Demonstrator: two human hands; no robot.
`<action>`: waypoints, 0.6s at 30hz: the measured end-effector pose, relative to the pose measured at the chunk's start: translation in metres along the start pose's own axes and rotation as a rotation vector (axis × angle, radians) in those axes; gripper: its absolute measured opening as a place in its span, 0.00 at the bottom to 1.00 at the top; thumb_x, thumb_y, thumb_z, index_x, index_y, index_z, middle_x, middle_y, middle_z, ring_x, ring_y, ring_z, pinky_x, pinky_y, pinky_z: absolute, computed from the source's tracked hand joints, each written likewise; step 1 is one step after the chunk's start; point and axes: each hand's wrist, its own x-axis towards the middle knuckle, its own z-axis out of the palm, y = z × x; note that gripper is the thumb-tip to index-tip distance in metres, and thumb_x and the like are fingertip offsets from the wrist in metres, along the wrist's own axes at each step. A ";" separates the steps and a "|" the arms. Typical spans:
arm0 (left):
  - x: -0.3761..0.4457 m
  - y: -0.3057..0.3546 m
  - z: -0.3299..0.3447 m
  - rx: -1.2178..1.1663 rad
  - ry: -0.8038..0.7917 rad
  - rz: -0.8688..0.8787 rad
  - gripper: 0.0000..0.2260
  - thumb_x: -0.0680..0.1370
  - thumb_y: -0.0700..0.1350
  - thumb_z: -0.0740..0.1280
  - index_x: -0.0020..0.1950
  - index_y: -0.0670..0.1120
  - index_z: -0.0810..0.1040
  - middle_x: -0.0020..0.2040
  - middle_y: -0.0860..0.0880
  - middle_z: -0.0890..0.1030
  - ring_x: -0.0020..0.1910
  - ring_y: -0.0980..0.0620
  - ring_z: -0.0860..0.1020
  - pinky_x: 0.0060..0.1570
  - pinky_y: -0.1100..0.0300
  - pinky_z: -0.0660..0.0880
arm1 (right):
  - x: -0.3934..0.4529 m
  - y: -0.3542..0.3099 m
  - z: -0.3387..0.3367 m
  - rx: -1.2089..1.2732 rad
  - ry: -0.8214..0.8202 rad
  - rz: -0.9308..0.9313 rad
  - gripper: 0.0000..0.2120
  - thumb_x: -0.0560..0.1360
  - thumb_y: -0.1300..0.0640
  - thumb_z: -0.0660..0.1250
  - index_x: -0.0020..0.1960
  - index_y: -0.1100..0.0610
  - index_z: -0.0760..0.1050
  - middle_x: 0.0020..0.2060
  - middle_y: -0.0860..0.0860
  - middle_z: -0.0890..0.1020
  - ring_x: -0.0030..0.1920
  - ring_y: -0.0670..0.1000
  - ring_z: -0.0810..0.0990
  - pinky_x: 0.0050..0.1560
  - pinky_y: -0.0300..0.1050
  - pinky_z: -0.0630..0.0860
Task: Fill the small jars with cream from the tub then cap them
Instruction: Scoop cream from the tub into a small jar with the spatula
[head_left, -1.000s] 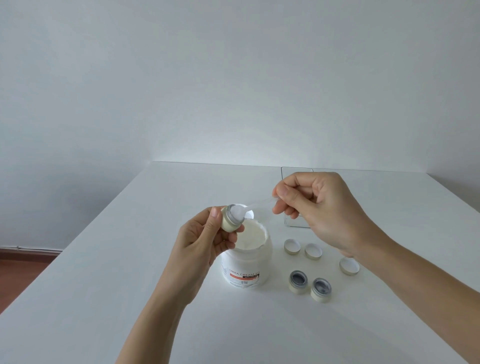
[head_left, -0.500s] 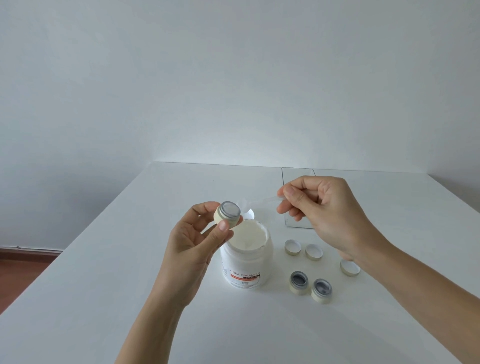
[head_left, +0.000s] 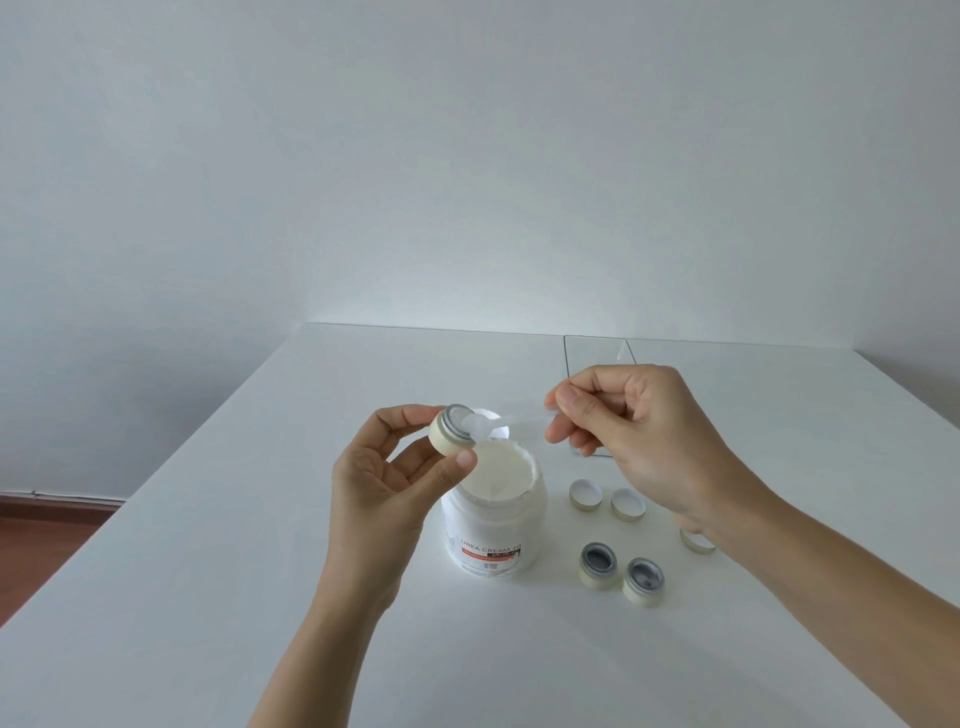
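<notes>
The left hand (head_left: 384, 483) pinches the small jar (head_left: 451, 427) by its side wall, tilted above the open tub (head_left: 493, 512). The right hand (head_left: 631, 431) pinches a thin clear spatula (head_left: 498, 422) at the jar mouth. The jar is probably light and slick; grip the sides, clear of the rim.

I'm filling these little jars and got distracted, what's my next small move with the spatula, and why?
Probably wipe the cream off into the jar. The left hand holds it tilted over the open tub, and the spatula pinched in the right hand has its tip at the jar's mouth.
</notes>
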 end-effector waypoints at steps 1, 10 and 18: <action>0.000 0.000 0.000 -0.001 0.003 -0.003 0.16 0.66 0.37 0.78 0.49 0.48 0.80 0.52 0.46 0.87 0.48 0.48 0.86 0.46 0.64 0.79 | 0.000 0.000 0.000 0.044 -0.011 0.023 0.09 0.78 0.61 0.64 0.43 0.59 0.81 0.32 0.51 0.85 0.30 0.43 0.77 0.36 0.36 0.77; -0.001 0.002 -0.005 -0.002 -0.117 -0.056 0.12 0.71 0.49 0.74 0.54 0.51 0.84 0.54 0.46 0.86 0.56 0.45 0.84 0.54 0.59 0.79 | 0.010 0.000 -0.006 -0.045 0.086 -0.067 0.09 0.78 0.60 0.64 0.42 0.57 0.81 0.31 0.50 0.84 0.32 0.44 0.78 0.37 0.36 0.76; -0.002 0.005 -0.005 -0.007 -0.150 -0.066 0.13 0.73 0.50 0.72 0.57 0.51 0.84 0.56 0.45 0.86 0.56 0.45 0.84 0.53 0.62 0.78 | 0.011 0.002 -0.002 -0.105 0.075 -0.111 0.09 0.78 0.59 0.64 0.42 0.57 0.80 0.31 0.49 0.84 0.32 0.43 0.77 0.36 0.33 0.75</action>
